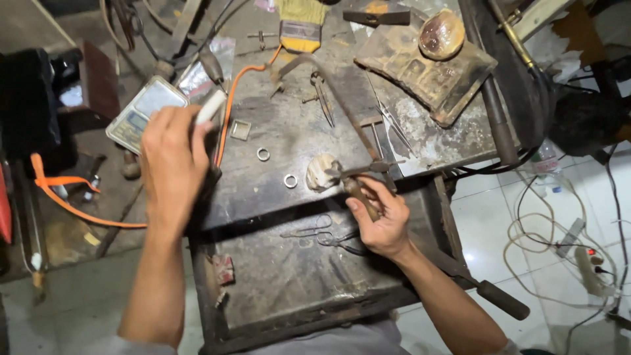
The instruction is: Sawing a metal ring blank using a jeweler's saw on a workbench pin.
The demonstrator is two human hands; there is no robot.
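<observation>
room: a cluttered workshop, a dark, scarred metal table [296,125] over a pale tiled floor [499,223] strewn with cables.
right grip: the right hand [384,220] is closed round the wooden handle of a small saw frame [358,141], the frame running up and away from the grip across the table.
left grip: the left hand [172,164] is curled shut on a white stick-like piece [211,106] whose tip pokes out above the fingers; what it is cannot be told.
doing it well: judging by the pose, the handle wants a firm, steady hold, so the frame stays level by the pale lump [321,172] just left of the grip.
just beyond: two small metal rings [290,181] [263,154] lie left of the lump, a square metal piece [240,129] further out.
under the grip: pliers [328,236] rest in the open drawer [289,283].
in the way: an orange cord [230,105] and a small scale [146,112] crowd the left hand; a charred block [427,69] sits far above.
</observation>
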